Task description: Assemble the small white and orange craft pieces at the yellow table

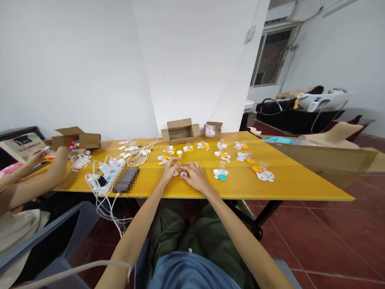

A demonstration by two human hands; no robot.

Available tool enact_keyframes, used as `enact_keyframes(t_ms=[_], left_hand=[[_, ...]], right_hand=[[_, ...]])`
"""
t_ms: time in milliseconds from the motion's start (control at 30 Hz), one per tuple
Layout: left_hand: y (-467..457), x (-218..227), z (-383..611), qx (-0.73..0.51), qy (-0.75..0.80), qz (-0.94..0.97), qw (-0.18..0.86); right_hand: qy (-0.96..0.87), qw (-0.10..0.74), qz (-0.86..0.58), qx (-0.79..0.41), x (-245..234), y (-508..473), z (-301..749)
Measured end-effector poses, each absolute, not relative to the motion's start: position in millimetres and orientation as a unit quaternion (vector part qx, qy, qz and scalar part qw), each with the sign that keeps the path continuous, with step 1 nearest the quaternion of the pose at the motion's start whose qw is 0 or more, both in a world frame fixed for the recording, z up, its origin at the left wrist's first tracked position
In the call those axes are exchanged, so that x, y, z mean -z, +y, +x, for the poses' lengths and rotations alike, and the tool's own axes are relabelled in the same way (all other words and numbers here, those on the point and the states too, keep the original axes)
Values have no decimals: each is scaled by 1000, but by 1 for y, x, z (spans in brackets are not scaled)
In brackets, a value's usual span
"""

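White disc point(183, 174) is at the table point(255, 190), between our left hand point(169, 169) and right hand point(195, 176), fingers curled; whether either grips it, we cannot tell. We should work low, keeping small parts point(176, 173) together.

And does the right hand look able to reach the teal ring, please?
Probably yes: between the right hand and the teal ring lie only tabletop and small white pieces, nothing tall.

Our left hand point(170, 170) and right hand point(195, 176) flank a white disc point(183, 174); teal ring point(222, 177) at three o'clock, open box point(179, 123) at twelve.
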State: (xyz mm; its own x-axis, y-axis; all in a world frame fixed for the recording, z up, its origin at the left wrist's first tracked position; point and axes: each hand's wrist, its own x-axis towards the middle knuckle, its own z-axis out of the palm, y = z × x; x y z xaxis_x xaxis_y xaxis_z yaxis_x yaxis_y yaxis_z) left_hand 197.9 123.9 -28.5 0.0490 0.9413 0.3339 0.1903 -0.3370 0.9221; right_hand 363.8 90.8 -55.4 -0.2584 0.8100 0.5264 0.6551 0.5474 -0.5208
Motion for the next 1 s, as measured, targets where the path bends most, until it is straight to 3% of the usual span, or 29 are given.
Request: enact_keyframes(t_ms=[400, 733, 1000], left_hand=[[123, 27, 199, -558, 478, 598, 321], [121, 28, 204, -511, 471, 630, 346], [124, 33, 201, -488, 462, 671, 314]], right_hand=[[-761, 436, -468, -110, 55, 92, 369], [-745, 403, -526, -77, 56, 87, 370], [-742, 432, -509, -63, 56, 88, 373]])
